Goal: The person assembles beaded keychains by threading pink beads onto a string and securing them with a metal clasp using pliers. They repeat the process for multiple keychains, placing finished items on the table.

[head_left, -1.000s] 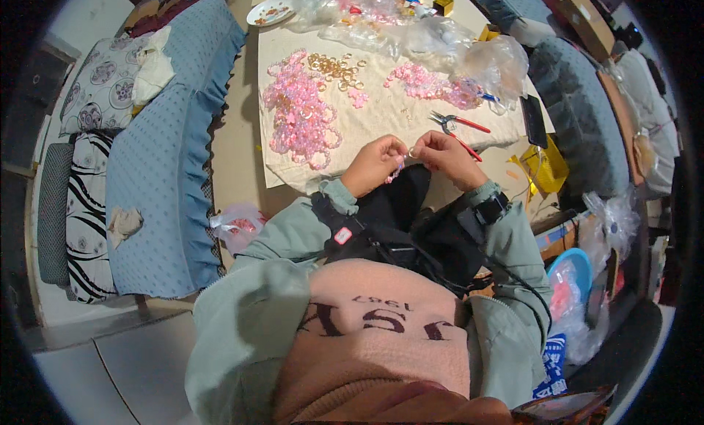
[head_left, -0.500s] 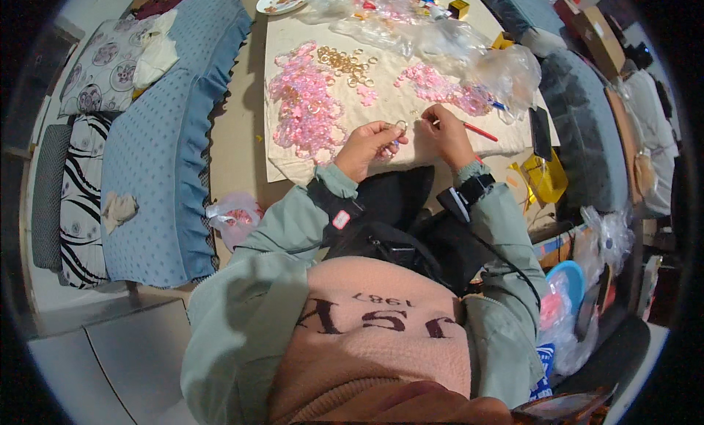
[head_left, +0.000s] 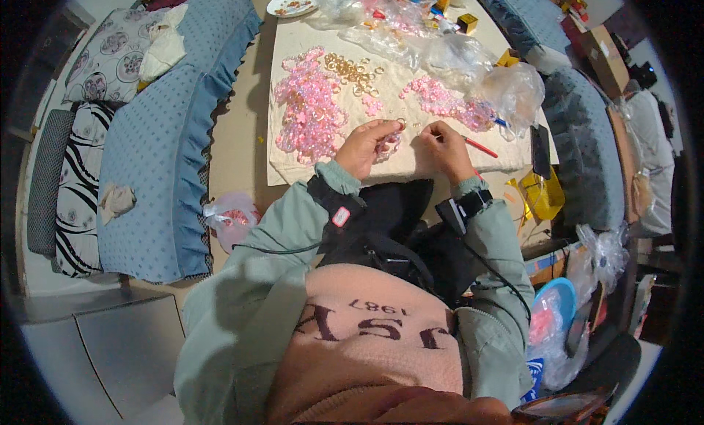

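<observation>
Left hand [head_left: 367, 146] pinches a small pink bead cluster [head_left: 391, 140] over the counter's [head_left: 293, 168] near edge; right hand [head_left: 446, 148], closed on red-handled pliers [head_left: 480, 146], steadies alongside (likely for joining).

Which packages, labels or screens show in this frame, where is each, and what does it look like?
Clear plastic bags: crumpled, far right of the table.
Small yellow box: cube-like, at the far end.
Yellow packet: flat, right of the right hand.
Dark phone: flat, screen unlit, right table edge.
</observation>
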### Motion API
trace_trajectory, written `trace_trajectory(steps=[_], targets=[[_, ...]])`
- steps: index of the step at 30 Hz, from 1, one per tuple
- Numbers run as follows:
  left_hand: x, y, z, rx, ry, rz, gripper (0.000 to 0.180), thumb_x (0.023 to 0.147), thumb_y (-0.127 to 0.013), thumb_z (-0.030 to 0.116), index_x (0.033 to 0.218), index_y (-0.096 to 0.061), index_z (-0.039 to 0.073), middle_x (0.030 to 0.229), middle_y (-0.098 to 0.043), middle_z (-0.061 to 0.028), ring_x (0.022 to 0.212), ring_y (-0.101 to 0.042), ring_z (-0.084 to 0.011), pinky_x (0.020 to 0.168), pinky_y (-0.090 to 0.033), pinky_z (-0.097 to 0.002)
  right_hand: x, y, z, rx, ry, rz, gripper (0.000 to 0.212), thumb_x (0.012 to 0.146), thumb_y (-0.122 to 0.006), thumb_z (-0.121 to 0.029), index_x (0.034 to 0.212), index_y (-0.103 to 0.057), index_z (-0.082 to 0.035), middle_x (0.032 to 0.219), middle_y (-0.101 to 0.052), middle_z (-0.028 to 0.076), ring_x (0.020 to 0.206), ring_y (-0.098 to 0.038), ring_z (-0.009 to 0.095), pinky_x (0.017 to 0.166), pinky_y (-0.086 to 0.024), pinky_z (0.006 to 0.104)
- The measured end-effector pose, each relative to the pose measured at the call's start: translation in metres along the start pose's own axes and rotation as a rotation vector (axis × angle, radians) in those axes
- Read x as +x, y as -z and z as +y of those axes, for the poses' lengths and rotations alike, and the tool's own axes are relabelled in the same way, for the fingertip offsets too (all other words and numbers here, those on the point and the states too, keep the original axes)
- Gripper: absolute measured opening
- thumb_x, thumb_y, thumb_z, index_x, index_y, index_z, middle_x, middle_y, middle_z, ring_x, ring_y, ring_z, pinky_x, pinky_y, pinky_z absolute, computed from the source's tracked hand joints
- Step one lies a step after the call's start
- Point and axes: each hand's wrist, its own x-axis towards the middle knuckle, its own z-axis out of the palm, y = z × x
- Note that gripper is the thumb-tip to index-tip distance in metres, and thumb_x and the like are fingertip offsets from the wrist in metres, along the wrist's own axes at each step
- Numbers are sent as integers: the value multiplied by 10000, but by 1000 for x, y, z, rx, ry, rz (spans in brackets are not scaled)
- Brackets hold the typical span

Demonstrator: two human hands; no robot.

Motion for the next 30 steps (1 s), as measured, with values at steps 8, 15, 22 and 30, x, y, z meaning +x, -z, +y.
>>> trace_trajectory(steps=[8,15,22,30], targets=[[6,-7,-2,-118,-85,-117,234,975,-591,191,1141,-617,28,1037,-660,-56,995,-611,-152,876,-490,-278,-19,14,-40,398,-104,-56,97,935,-635,-134,948,-592,-48,768,-549,-33,698,-508,62,637,-428,224],[1,-17,2,-58,-139,-199,221,964,-613,174,1118,-628,17,1023,-660,-46,953,-608,-133,865,-473,-262,-27,15,-88,189,305,80,78,937,-617,-67,995,-579,-32,941,-553,9,776,-527,89,691,-453,236],[-10,-42,4,-68,-180,-125,161,940,-645,144,1037,-626,17,899,-656,-23,780,-597,-105,744,-474,-238,-33,23,-116,-217,443,147,136,871,-614,25,967,-533,-27,932,-563,116,823,-571,233,716,-469,312],[-20,-55,25,118,-282,-245,155,971,-607,190,1032,-610,48,976,-650,-33,883,-612,-116,821,-484,-260,-29,40,-127,-67,574,43,107,884,-570,27,937,-493,-26,855,-533,134,779,-570,309,700,-476,358]])
